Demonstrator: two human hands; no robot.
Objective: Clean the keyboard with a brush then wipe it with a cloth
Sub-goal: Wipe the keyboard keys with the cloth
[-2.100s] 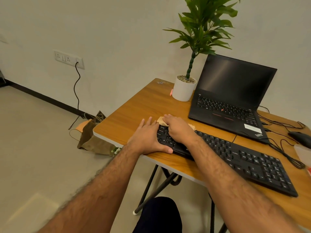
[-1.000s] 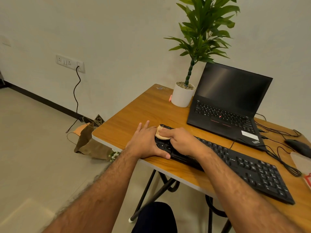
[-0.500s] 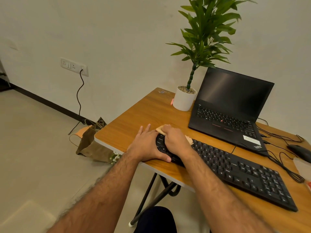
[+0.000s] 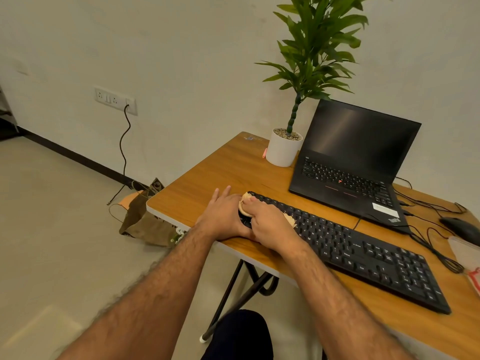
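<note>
On a wooden desk (image 4: 207,172), a black keyboard (image 4: 363,252) lies before a laptop (image 4: 358,162). At its left end, the right hand (image 4: 270,224) grips a tan cloth (image 4: 244,203) — pressed on the keys — while the left hand (image 4: 223,216) rests flat, fingers straight, bracing it.

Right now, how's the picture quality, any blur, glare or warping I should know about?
Head view: warm, dim light. The keyboard and both hands are sharp; the forearms at the bottom edge smear slightly. A faint streak of glare crosses the dark laptop screen. Wide-angle warping tilts the wall and table. The right hand hides most of the beige cloth.
</note>
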